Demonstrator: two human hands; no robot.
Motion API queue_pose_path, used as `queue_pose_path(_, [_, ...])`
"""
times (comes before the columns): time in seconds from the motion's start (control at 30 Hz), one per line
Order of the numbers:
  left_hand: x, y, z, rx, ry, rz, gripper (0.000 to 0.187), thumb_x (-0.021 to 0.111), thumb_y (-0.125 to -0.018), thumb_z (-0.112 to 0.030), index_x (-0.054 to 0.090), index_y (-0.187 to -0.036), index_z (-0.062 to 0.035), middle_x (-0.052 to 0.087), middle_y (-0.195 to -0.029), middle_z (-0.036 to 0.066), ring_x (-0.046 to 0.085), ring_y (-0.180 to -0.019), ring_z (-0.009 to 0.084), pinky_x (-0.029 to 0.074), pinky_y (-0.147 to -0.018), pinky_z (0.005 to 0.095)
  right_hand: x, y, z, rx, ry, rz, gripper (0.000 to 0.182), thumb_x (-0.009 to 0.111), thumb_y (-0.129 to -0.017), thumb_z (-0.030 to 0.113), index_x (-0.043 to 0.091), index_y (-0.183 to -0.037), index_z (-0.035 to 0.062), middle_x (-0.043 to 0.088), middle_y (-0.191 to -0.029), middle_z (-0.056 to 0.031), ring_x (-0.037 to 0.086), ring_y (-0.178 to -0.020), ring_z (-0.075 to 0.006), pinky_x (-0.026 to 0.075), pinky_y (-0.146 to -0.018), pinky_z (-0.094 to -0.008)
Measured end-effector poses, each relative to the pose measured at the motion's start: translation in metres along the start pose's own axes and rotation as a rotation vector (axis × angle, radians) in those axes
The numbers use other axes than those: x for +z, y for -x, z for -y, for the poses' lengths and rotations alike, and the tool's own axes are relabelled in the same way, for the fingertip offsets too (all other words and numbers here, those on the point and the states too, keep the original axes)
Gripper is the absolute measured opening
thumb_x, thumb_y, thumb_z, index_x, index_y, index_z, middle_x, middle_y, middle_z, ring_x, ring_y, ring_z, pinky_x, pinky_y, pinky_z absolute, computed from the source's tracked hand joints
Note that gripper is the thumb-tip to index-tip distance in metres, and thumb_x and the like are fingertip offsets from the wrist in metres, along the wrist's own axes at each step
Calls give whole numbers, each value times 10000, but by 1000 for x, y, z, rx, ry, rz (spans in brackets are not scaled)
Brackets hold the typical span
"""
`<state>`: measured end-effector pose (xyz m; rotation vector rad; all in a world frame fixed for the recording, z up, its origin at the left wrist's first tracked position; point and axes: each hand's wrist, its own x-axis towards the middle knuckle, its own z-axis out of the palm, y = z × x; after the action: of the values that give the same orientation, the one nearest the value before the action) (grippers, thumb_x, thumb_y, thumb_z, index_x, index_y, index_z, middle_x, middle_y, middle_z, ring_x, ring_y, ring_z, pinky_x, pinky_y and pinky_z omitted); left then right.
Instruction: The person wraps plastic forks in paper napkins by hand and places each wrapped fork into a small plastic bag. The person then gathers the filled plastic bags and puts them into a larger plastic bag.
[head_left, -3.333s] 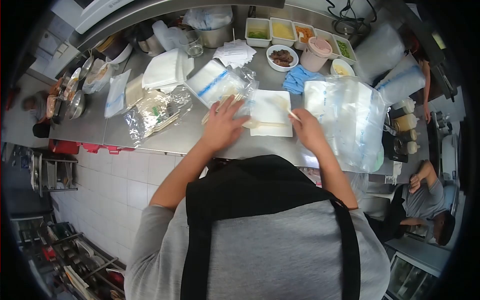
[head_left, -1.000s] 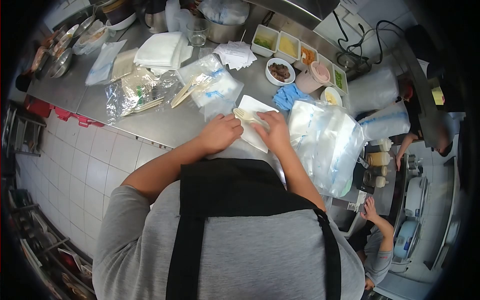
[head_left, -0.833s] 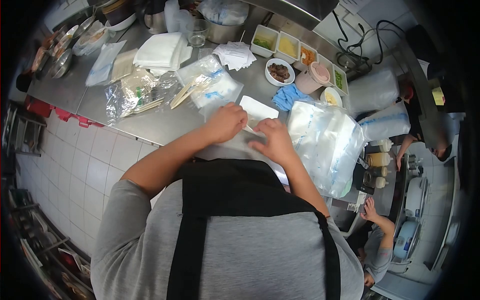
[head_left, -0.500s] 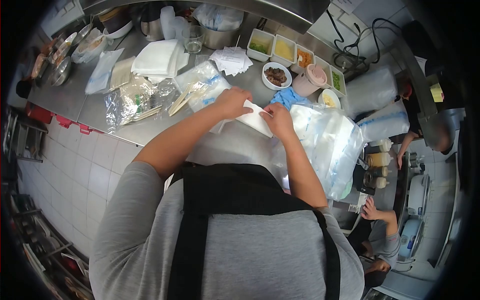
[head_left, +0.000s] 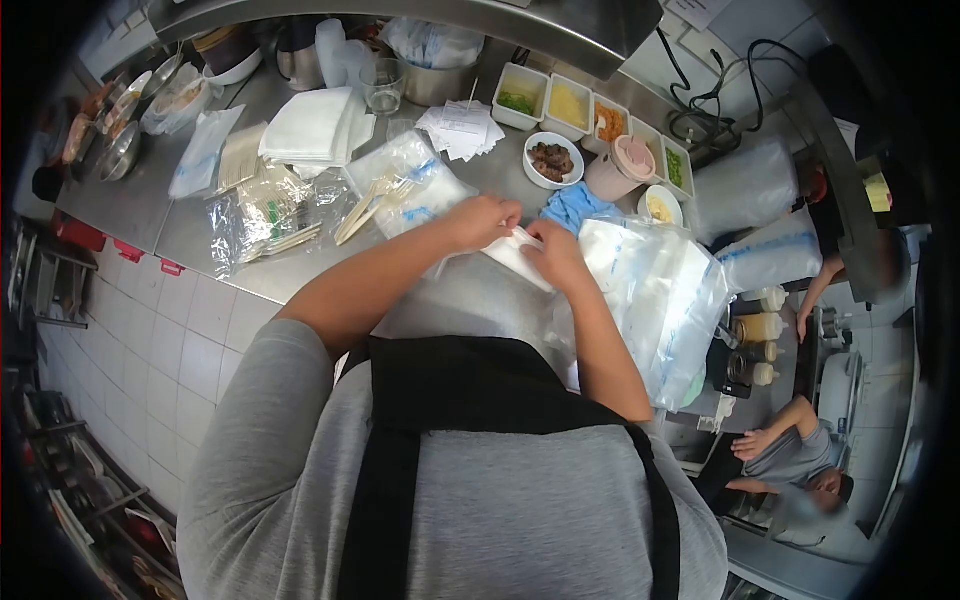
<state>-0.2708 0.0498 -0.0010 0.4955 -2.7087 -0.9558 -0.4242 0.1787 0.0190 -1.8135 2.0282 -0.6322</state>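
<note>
A narrow folded white napkin (head_left: 518,262) lies slantwise between my hands, over the steel counter. My left hand (head_left: 486,221) pinches its upper end with the fingers closed. My right hand (head_left: 556,252) grips its right edge, close beside the left one. Behind my left hand is a clear plastic pack (head_left: 410,180) with blue print, and wooden cutlery (head_left: 370,205) lies on it. A blue cloth (head_left: 580,205) sits just beyond my right hand. To the right, large plastic bags (head_left: 655,290) are spread over white material.
Napkins (head_left: 316,125) are stacked at the left behind wrapped cutlery (head_left: 270,215). A bowl of meat (head_left: 552,157), food tubs (head_left: 520,97) and a pink container (head_left: 622,168) stand at the back. Sauce bottles (head_left: 760,327) and a co-worker (head_left: 790,450) are at the right.
My hands have come closer together over the napkin, which looks narrower and more folded. At the right, the co-worker's arm and head have shifted, with the hand now lower.
</note>
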Motion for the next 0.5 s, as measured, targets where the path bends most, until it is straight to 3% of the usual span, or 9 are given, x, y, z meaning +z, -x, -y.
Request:
queue_pose_path(0.1, [-8,-12,-7,-145,269,-97,205,663,-809,-188,607,-985,-98,604,-998,103,612,-839,299,479,-778,378,-18,35,3,148,-131,-127,255,684,-726,98,610,-955,12,655,-883,-195,640,-845,-348,489,-772,-396])
queue_pose_path(0.2, [17,-33,-1,124,-88,-340,267,649,-825,-220,614,-1068,-115,589,-1020,96,601,-919,279,487,-805,369,-40,73,2,231,-127,-258,210,674,-754,81,598,-932,0,664,-853,-185,655,-819,-312,497,-735,-363])
queue_pose_path(0.3, [36,-51,-24,180,-351,-187,247,621,-830,-204,649,-1065,-134,569,-1046,73,560,-1025,257,486,-831,372,-57,94,5,293,-231,-310,177,667,-774,52,587,-920,-10,657,-820,-151,640,-773,-232,490,-725,-318])
queue_pose_path(0.5, [44,-78,-36,260,-508,-199,143,595,-775,-152,692,-875,-122,544,-1018,79,508,-1095,240,473,-839,384,-59,102,19,320,-395,-316,130,651,-798,-10,559,-890,-12,612,-810,-54,566,-776,-105,461,-743,-250])
